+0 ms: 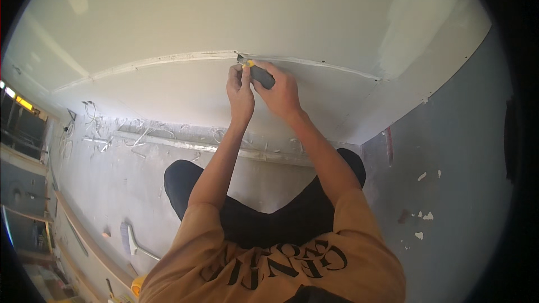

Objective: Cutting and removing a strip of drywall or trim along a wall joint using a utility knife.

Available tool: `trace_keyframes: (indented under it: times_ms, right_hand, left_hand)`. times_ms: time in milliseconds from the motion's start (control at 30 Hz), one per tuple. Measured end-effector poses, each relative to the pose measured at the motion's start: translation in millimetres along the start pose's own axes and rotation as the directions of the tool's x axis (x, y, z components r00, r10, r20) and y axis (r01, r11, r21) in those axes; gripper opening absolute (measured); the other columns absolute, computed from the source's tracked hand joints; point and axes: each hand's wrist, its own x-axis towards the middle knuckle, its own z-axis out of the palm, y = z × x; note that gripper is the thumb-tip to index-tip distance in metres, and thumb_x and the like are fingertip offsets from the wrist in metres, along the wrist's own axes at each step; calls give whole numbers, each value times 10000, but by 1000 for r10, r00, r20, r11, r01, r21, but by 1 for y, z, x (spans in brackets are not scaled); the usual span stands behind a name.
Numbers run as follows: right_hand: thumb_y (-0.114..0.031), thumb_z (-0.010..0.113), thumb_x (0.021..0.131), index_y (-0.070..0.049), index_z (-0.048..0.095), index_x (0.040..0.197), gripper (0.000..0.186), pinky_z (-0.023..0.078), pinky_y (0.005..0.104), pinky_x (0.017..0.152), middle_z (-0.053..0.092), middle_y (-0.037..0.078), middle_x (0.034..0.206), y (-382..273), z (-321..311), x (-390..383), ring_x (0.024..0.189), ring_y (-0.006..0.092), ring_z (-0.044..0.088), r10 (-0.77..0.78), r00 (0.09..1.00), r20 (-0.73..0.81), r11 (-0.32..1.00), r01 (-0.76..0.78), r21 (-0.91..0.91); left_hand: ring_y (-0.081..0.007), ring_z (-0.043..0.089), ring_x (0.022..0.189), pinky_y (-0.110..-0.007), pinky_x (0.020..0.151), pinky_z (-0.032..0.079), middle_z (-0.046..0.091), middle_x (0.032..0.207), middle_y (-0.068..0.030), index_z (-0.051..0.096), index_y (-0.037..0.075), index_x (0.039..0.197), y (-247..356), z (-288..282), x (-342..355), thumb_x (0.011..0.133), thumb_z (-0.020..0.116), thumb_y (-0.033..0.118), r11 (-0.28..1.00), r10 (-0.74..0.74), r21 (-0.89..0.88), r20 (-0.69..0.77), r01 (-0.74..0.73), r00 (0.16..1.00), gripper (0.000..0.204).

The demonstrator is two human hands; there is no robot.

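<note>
Brown T-shirt (264,289) with dark lettering fills the near foreground; beyond it, black trousers (264,230), knees spread.

Right hand (281,92): fingers wrapped around the dark grey body of a utility knife (264,77); hold looks firm. Left hand (241,94): thumb and fingers gathered narrowly at the knife's yellow nose; pinching or merely steadying, cannot tell, as the fingers cover the contact.

Knife position: at the horizontal seam (179,56) in the plasterboard wall (314,17), tip angled up and leftward, apparently against the seam, though the blade is too small to confirm.

Progress, judged from this view: the seam shows as a pale, rough-edged channel on both sides of the knife, broader to the left, thinner to the right. The left stretch therefore seems more fully worked, the right only partly; the length remaining cannot be fixed. White shavings (100,141) lie near the wall's foot, by a long pale strip (209,147) on the floor (118,188). Debris not cleared.
</note>
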Motion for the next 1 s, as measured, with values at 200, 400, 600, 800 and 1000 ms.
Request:
trace_keyframes:
  times_ms: [200, 400, 600, 800, 1000]
  right_hand:
    - [-90, 886, 872, -135, 742, 1404, 552, 638, 429, 914, 807, 147, 1244, 29, 15, 6, 1096, 363, 788, -181, 977, -112, 979, 169, -111]
    - [-125, 889, 878, -148, 745, 1403, 545, 649, 432, 899, 809, 129, 1232, 41, 26, 6, 1079, 348, 796, -252, 955, -157, 965, 237, -110]
    - [-114, 891, 880, -152, 759, 1402, 540, 646, 413, 906, 812, 134, 1214, 41, 29, 3, 1084, 340, 799, -224, 957, -183, 973, 207, -106]
    - [-104, 884, 881, -137, 767, 1384, 518, 649, 406, 880, 813, 136, 1183, 35, 21, 3, 1053, 336, 801, -211, 961, -176, 972, 187, -145]
    - [-150, 851, 916, -156, 748, 1420, 514, 632, 440, 757, 778, 126, 1040, 43, 21, -1, 902, 351, 784, -253, 946, -204, 962, 222, -160]
  left_hand:
    - [-144, 573, 989, -311, 914, 479, 665, 1049, -55, 675, -4, 1193, -1, 14, 8, 1176, 609, 301, 994, 46, 99, -76, -38, 996, 313]
    - [-109, 539, 952, -303, 859, 477, 650, 1065, -47, 640, 0, 1225, -23, 18, 12, 1199, 555, 291, 998, 61, 30, -134, -58, 989, 304]
    - [-284, 599, 1113, -425, 1006, 480, 632, 1159, -166, 630, -38, 1322, -33, 21, 5, 1209, 480, 365, 984, -11, 175, -113, 31, 993, 444]
    - [-374, 625, 1141, -487, 1026, 485, 686, 1183, -250, 638, -48, 1372, -27, 25, 8, 1210, 445, 372, 975, 9, 222, -17, -5, 1000, 491]
    - [-439, 656, 1147, -512, 1037, 485, 705, 1258, -293, 658, -48, 1342, -29, 31, 7, 1206, 429, 341, 966, -2, 257, -39, 12, 999, 472]
